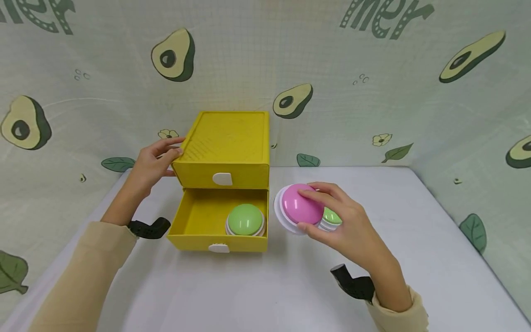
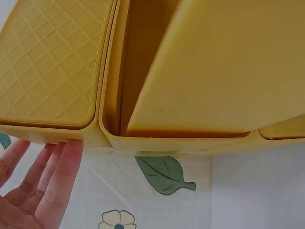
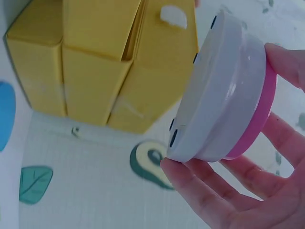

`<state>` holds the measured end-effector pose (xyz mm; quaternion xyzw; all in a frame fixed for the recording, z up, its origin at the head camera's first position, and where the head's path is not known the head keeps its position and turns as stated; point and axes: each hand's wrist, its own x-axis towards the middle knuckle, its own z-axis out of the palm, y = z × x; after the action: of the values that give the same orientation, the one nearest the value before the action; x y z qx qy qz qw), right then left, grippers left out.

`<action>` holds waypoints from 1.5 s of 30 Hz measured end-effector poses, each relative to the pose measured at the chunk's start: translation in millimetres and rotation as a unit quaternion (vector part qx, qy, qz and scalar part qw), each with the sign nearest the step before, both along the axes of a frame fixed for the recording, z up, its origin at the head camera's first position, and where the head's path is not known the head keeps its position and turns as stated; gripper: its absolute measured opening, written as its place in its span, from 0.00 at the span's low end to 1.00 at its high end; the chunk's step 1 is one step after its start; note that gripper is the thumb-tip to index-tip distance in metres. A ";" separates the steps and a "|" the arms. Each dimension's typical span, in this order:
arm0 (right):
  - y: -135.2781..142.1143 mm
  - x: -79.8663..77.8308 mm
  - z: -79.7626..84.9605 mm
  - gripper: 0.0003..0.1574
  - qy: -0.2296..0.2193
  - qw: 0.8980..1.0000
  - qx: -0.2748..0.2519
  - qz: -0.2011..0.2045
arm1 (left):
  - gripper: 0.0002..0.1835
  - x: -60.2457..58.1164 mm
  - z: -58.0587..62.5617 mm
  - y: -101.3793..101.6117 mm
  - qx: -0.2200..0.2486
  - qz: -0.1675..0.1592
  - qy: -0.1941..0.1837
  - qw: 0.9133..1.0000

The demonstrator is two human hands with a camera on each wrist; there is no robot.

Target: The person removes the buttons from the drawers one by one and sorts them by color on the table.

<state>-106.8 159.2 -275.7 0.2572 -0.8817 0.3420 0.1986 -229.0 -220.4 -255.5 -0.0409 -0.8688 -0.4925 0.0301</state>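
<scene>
My right hand point(image 1: 348, 226) holds a pink push button point(image 1: 302, 203), a glossy dome on a white round base, by its edge. It is tilted in the air right of a yellow two-drawer box point(image 1: 226, 138); dark feet show on its underside in the right wrist view. The box's lower drawer point(image 1: 199, 216) is pulled out, with a green push button point(image 1: 245, 219) sitting at its right side. My left hand point(image 1: 151, 161) rests against the box's left side, straight fingers point(image 2: 64, 167) touching it near the top. The upper drawer point(image 1: 240, 176) is closed.
Another green push button point(image 1: 332, 217) is partly hidden behind the pink one and my right hand. A blue rounded thing point(image 3: 5, 117) shows at the edge of the right wrist view. The white table point(image 1: 249, 295) ends at a cloth backdrop point(image 1: 232, 55) with avocado prints.
</scene>
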 end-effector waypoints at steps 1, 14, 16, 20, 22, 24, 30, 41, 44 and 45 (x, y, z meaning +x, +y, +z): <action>5.2 -0.8 -1.0 0.38 0.004 1.000 0.003 -0.009 | 0.28 -0.2 -0.3 0.2 0.002 -0.002 0.000 1.000; 64.6 -20.9 -12.7 0.37 -0.042 0.994 0.007 -0.103 | 0.29 0.1 -0.2 -0.5 -0.007 0.006 -0.007 1.000; 73.2 -24.9 -16.1 0.37 -0.056 0.992 0.011 -0.115 | 0.29 0.4 -0.2 -1.1 -0.006 0.005 -0.004 1.000; 89.9 -32.3 -24.4 0.38 -0.085 0.987 0.018 -0.133 | 0.29 0.5 -0.5 -2.5 -0.001 0.004 -0.002 1.000; 97.5 -35.2 -28.6 0.38 -0.099 0.985 0.020 -0.143 | 0.29 0.2 -0.8 -2.8 0.002 0.004 -0.002 1.000; 104.4 -37.7 -32.8 0.38 -0.113 0.982 0.020 -0.151 | 0.29 0.0 -1.1 -2.8 0.003 0.004 -0.002 1.000; 120.7 -44.7 -47.4 0.38 -0.139 0.976 0.019 -0.165 | 0.29 0.9 -0.8 -1.1 -0.001 0.006 -0.005 1.000; 142.8 -53.2 -72.1 0.44 -0.228 0.954 0.018 -0.194 | 0.29 0.8 0.2 2.5 -0.013 0.012 0.000 1.000; 147.3 -54.8 -78.5 0.45 -0.247 0.948 0.022 -0.201 | 0.29 1.1 0.0 2.5 -0.015 0.015 -0.002 1.000; 149.1 -55.3 -80.9 0.45 -0.252 0.946 0.024 -0.204 | 0.29 1.0 -0.3 2.5 -0.015 0.014 -0.002 1.000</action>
<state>-162.1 308.2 -356.6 -0.0175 -0.9446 0.3264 0.0295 -228.0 -217.9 -255.8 -0.0279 -0.8769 -0.4786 0.0347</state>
